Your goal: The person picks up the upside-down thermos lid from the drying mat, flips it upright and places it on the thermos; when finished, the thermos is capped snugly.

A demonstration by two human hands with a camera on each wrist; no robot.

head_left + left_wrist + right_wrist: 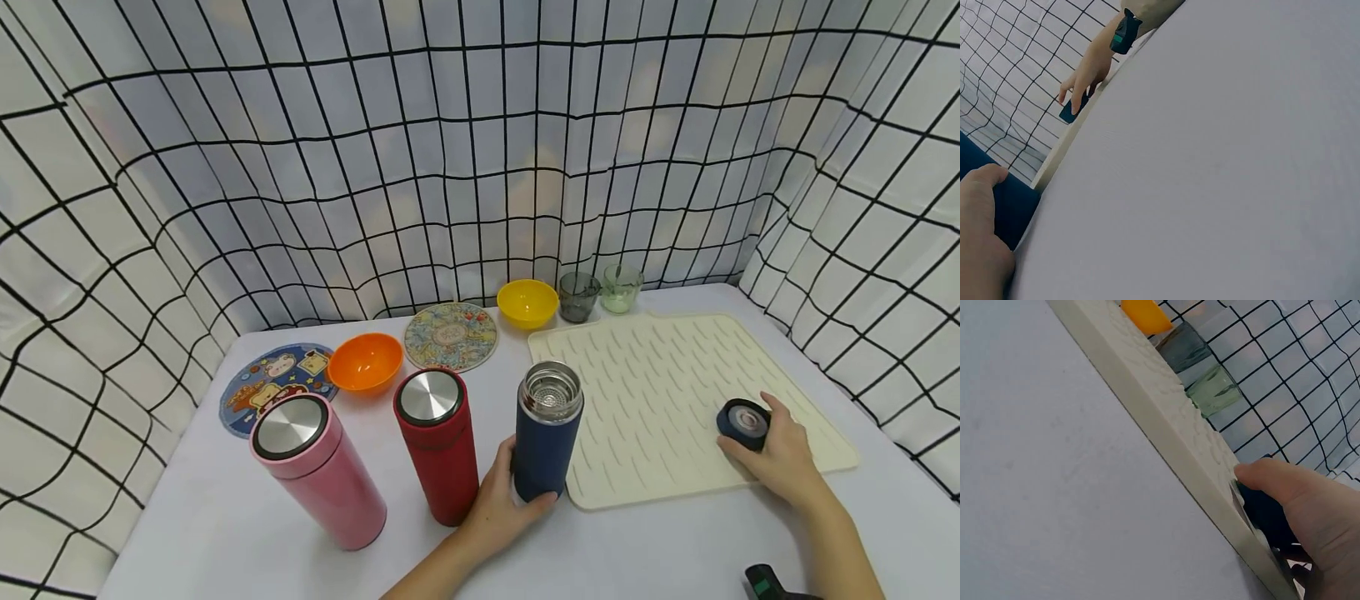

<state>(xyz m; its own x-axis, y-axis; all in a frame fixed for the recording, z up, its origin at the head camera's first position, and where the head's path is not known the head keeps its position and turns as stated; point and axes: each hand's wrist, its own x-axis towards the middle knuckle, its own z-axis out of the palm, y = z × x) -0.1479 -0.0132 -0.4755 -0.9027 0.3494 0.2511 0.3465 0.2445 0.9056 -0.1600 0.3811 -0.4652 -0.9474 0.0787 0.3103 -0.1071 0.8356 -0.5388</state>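
A dark blue thermos flask stands lidless, its steel mouth with a strainer showing. My left hand grips it low down, thumb at the front near the base. Over on the cream mat, my right hand holds the flask's dark blue lid between thumb and fingers, underside facing up. In the right wrist view the thumb lies along the lid at the mat's edge. Left of the blue flask stand a red thermos flask and a pink one, both with steel-topped lids on.
Along the back are an orange bowl, a yellow bowl, a grey glass and a green glass. Two round patterned mats lie there, one blue, one multicoloured. Grid-patterned cloth encloses the table.
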